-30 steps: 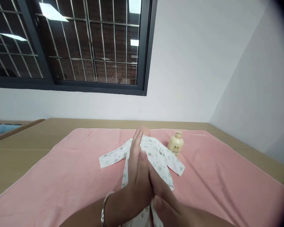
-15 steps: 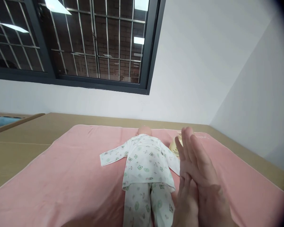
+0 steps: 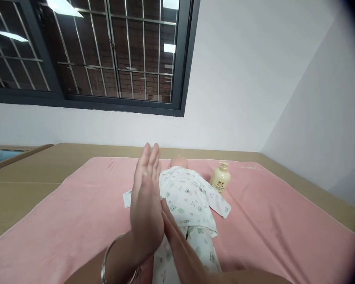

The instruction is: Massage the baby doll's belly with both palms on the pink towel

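Observation:
A baby doll (image 3: 187, 197) in white pyjamas printed with small green bears lies face down on a pink towel (image 3: 269, 221), head towards the wall. My left hand (image 3: 144, 205), with a bangle on the wrist, is raised flat, fingers straight up, over the doll's left side. My right hand (image 3: 180, 248) lies palm to palm against it, lower down, its fingertips at the left palm. Neither hand holds anything. A cream pump bottle (image 3: 220, 178) stands on the towel right of the doll's head.
The towel covers a tan bed surface (image 3: 23, 185) set in the room's corner. White walls rise behind and to the right. A dark-framed barred window (image 3: 106, 59) is above. A wooden rail (image 3: 17, 156) shows at far left.
My pressed-together hands slid from the right of the doll back to its left side. The left hand now stands higher than the right one.

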### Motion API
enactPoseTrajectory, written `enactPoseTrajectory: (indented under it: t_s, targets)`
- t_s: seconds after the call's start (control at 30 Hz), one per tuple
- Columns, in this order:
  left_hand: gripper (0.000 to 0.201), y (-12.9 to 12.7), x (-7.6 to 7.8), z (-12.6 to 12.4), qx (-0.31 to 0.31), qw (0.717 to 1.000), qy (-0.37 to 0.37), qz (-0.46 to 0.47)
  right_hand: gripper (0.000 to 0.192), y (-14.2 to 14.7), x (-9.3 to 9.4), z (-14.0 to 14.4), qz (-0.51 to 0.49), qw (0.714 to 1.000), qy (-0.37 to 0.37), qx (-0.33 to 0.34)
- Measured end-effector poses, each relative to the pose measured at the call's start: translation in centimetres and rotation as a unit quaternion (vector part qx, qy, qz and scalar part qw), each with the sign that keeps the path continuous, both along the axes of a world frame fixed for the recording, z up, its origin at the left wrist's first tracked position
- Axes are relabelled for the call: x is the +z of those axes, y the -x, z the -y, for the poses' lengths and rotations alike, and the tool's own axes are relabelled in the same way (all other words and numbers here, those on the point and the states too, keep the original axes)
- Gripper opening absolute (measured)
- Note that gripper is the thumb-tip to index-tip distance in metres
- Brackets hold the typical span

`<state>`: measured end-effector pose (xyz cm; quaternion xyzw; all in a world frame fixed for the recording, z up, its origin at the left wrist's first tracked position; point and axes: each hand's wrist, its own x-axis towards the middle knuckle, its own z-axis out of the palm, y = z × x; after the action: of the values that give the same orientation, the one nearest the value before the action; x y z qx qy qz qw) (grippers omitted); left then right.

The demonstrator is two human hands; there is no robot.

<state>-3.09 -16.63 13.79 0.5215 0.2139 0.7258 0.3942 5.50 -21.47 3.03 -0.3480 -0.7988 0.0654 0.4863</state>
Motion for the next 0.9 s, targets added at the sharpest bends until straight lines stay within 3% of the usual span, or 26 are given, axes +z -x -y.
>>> enactPoseTrajectory:
  t_s: [0.07,0.13,0.2,0.3,0.37,0.47,0.53,0.63,0.73,0.83,0.9]
  targets:
    - [0.045,-0.5,-0.5,-1.7,0.042,0.997,-0.057,-0.018,0.062,-1.1,1.3,0.6,-0.043,0.998,0.011,0.042]
    - [0.043,-0.9,-1.4,-3.9,0.051,0.997,-0.047,-0.044,0.058,-2.6,3.0,1.1,-0.067,0.996,-0.023,0.052]
    - [0.043,-1.1,-2.4,-6.5,-0.001,0.997,0.053,-0.060,0.056,-4.1,4.7,0.7,-0.079,0.991,-0.100,0.036]
    - [0.043,-1.3,-4.3,-10.5,-0.076,0.968,0.226,-0.077,0.058,-6.0,5.8,-2.5,-0.069,0.970,-0.231,-0.009]
    - [0.039,-1.6,-6.0,-12.6,-0.033,0.964,0.246,-0.100,0.053,-6.8,5.2,-6.2,-0.032,0.979,-0.191,-0.059]
    - [0.036,-2.5,-9.3,-14.3,0.073,0.958,0.187,-0.203,0.043,-7.2,2.7,-11.6,0.019,0.990,0.011,-0.140]
    - [0.042,-3.3,-11.6,-14.7,0.079,0.952,0.140,-0.262,0.043,-7.4,0.8,-14.1,0.074,0.989,0.067,-0.111]
    - [0.044,-4.3,-14.3,-14.7,0.108,0.927,0.104,-0.343,0.047,-8.1,-1.4,-16.4,0.142,0.984,0.083,-0.065]
    - [0.044,-4.5,-15.4,-14.5,0.138,0.911,0.083,-0.380,0.044,-8.9,-2.4,-17.3,0.153,0.968,0.129,-0.150]
    - [0.044,-4.3,-15.4,-14.2,0.151,0.910,0.076,-0.378,0.049,-8.4,-2.8,-17.1,0.165,0.925,0.173,-0.293]
    - [0.043,-4.2,-15.4,-14.1,0.151,0.916,0.072,-0.365,0.052,-7.3,-3.0,-16.3,0.193,0.904,0.169,-0.342]
